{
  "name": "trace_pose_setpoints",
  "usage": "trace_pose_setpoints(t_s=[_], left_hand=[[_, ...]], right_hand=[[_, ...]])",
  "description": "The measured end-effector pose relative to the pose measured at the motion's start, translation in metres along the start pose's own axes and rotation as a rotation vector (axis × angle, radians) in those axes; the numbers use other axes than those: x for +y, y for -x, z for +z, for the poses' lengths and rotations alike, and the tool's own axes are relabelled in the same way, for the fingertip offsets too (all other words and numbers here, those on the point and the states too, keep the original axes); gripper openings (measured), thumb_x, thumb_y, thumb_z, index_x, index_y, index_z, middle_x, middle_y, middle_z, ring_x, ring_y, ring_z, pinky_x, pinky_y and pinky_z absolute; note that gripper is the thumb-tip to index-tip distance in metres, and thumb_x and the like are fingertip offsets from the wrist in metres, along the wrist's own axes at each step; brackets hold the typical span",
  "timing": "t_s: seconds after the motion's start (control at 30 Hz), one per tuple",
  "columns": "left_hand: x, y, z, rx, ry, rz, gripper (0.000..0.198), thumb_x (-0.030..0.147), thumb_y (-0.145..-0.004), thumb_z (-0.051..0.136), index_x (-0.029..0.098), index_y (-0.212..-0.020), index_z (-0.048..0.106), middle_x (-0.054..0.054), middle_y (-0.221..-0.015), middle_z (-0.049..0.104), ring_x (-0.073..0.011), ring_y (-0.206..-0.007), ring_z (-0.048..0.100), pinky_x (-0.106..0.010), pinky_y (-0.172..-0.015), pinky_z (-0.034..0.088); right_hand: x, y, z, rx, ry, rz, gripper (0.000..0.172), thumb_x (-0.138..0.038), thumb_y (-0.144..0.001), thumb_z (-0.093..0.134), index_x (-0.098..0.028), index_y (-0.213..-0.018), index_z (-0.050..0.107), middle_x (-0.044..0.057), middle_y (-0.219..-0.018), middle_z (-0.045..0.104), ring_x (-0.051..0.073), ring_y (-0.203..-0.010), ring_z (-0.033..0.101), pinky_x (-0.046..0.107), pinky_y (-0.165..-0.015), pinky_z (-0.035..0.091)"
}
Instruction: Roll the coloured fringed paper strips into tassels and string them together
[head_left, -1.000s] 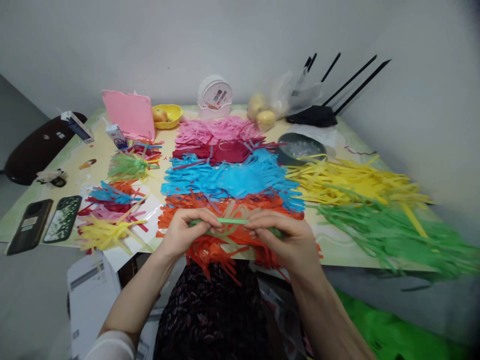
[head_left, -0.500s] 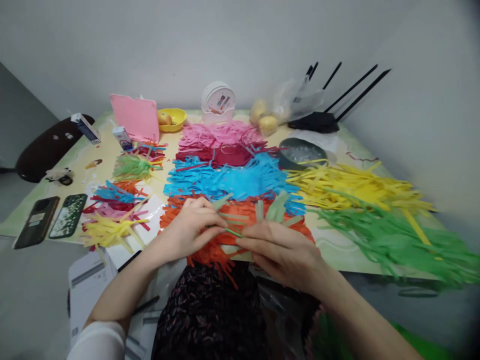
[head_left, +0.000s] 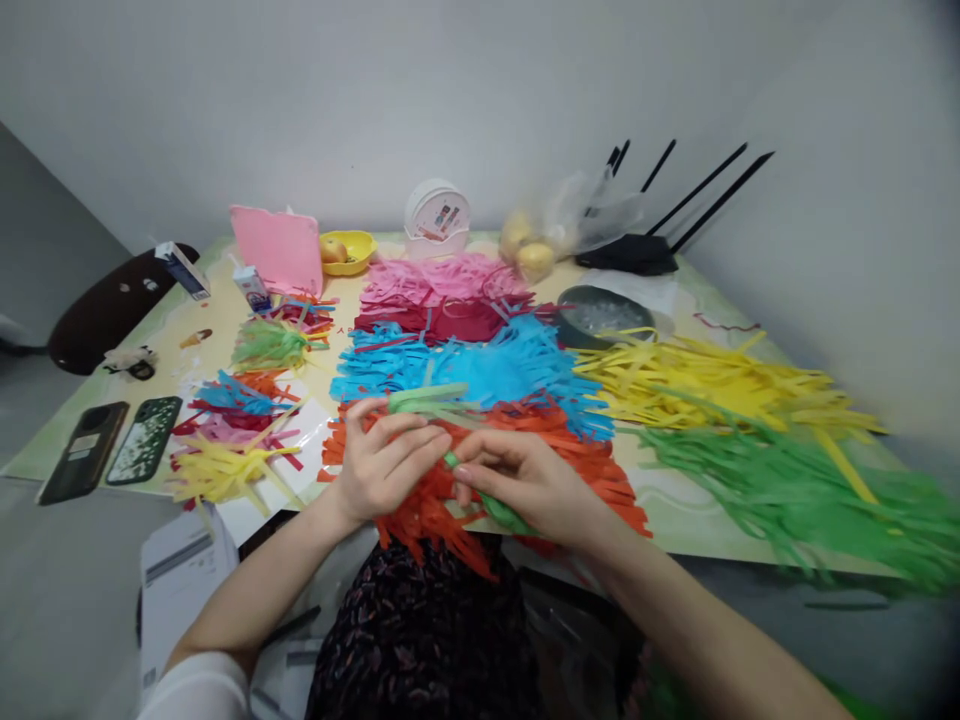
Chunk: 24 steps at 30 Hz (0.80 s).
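My left hand (head_left: pixel 386 460) is closed around a piece of green fringed tissue paper (head_left: pixel 427 399), whose loose strips stick out above the fingers. Close beside it, my right hand (head_left: pixel 529 482) pinches the same green paper between thumb and fingers, near a narrow twisted part. More green paper shows below the right palm. Both hands are just above the orange fringed paper (head_left: pixel 600 475) at the table's near edge. Behind that lie blue fringed paper (head_left: pixel 480 362), dark red fringed paper (head_left: pixel 465 322) and pink fringed paper (head_left: pixel 435 285).
Yellow fringed paper (head_left: pixel 720 380) and green fringed paper (head_left: pixel 795 490) spread over the right side. A dark bowl (head_left: pixel 574 328) and a black router (head_left: pixel 630 254) stand behind. Finished-looking paper tassels (head_left: pixel 232 465), two phones (head_left: pixel 144 440) and a pink tablet case (head_left: pixel 277 250) are at left.
The green paper's strips have swung from the right hand's side to above my left hand. My right hand has turned and moved slightly left, with its fingers now curled in.
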<state>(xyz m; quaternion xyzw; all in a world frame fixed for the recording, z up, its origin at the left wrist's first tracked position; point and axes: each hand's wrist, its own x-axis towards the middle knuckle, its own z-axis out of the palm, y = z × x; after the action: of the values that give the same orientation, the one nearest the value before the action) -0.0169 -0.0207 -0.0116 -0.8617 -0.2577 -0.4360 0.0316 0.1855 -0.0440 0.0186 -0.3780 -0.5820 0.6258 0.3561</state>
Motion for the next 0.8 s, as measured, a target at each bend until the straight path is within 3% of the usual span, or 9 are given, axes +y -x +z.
trace_pose_setpoints(t_s=[0.1, 0.23, 0.4, 0.5, 0.6, 0.7, 0.77, 0.8], left_hand=[[0.01, -0.01, 0.012, 0.172, 0.13, -0.181, 0.017, 0.016, -0.09, 0.061, 0.027, -0.099, 0.071, 0.0, -0.086, 0.078, -0.0177, -0.088, 0.068, -0.042, -0.098, 0.039], [0.023, -0.025, 0.024, 0.309, 0.458, -0.52, 0.013, 0.019, -0.088, 0.065, 0.024, -0.094, 0.076, -0.005, -0.091, 0.075, -0.018, -0.091, 0.068, -0.034, -0.086, 0.05], [0.03, -0.035, 0.034, 0.26, 0.812, -0.797, 0.012, 0.023, -0.085, 0.069, 0.022, -0.09, 0.08, -0.007, -0.096, 0.076, -0.019, -0.096, 0.069, -0.031, -0.09, 0.053], [0.031, -0.038, 0.041, 0.2, 0.898, -0.834, 0.017, 0.026, -0.088, 0.065, 0.023, -0.098, 0.079, -0.008, -0.106, 0.075, -0.0205, -0.107, 0.067, -0.032, -0.096, 0.051], [0.026, -0.039, 0.049, 0.187, 0.889, -0.843, 0.02, 0.03, -0.089, 0.065, 0.023, -0.103, 0.078, -0.008, -0.114, 0.074, -0.0215, -0.114, 0.064, -0.033, -0.1, 0.049], [0.014, -0.04, 0.052, 0.291, 0.793, -0.905, 0.018, 0.032, -0.089, 0.065, 0.022, -0.095, 0.079, -0.007, -0.105, 0.075, -0.0198, -0.108, 0.065, -0.031, -0.099, 0.048], [0.004, -0.042, 0.047, 0.432, 0.754, -0.958, 0.017, 0.033, -0.089, 0.065, 0.021, -0.091, 0.076, -0.004, -0.093, 0.074, -0.017, -0.1, 0.066, -0.028, -0.096, 0.049], [-0.001, -0.043, 0.043, 0.508, 0.764, -0.975, 0.016, 0.034, -0.089, 0.065, 0.021, -0.089, 0.075, -0.002, -0.086, 0.073, -0.0155, -0.094, 0.066, -0.027, -0.093, 0.049]], right_hand=[[-0.007, 0.001, 0.003, 0.024, -0.028, -0.095, 0.028, -0.045, -0.084, 0.069, -0.017, -0.08, 0.068, 0.003, -0.065, 0.071, 0.013, -0.057, 0.064, 0.024, -0.057, 0.051], [-0.012, -0.002, -0.001, 0.106, 0.011, -0.201, 0.022, -0.04, -0.087, 0.067, -0.019, -0.088, 0.074, 0.004, -0.075, 0.074, 0.016, -0.069, 0.068, 0.027, -0.065, 0.053], [-0.008, -0.008, -0.012, 0.228, 0.05, -0.252, 0.02, -0.039, -0.087, 0.067, -0.02, -0.093, 0.069, 0.003, -0.073, 0.073, 0.015, -0.063, 0.066, 0.025, -0.058, 0.05], [-0.002, -0.009, -0.013, 0.322, 0.079, -0.259, 0.017, -0.038, -0.088, 0.066, -0.021, -0.093, 0.064, 0.0, -0.069, 0.071, 0.013, -0.06, 0.065, 0.023, -0.058, 0.049], [0.004, -0.013, -0.016, 0.367, 0.269, -0.351, 0.011, -0.031, -0.092, 0.059, -0.022, -0.094, 0.066, 0.002, -0.081, 0.073, 0.014, -0.069, 0.068, 0.023, -0.063, 0.051], [0.004, -0.03, -0.054, 0.372, 0.608, -0.524, 0.015, -0.029, -0.093, 0.057, -0.023, -0.1, 0.07, 0.005, -0.099, 0.074, 0.017, -0.087, 0.069, 0.027, -0.076, 0.053], [-0.001, -0.05, -0.107, 0.532, 0.851, -0.525, 0.019, -0.033, -0.093, 0.057, -0.022, -0.1, 0.071, 0.006, -0.102, 0.074, 0.019, -0.093, 0.068, 0.031, -0.085, 0.051], [-0.004, -0.061, -0.14, 0.653, 0.97, -0.396, 0.023, -0.033, -0.096, 0.054, -0.02, -0.103, 0.071, 0.008, -0.104, 0.073, 0.019, -0.093, 0.067, 0.032, -0.086, 0.051]])
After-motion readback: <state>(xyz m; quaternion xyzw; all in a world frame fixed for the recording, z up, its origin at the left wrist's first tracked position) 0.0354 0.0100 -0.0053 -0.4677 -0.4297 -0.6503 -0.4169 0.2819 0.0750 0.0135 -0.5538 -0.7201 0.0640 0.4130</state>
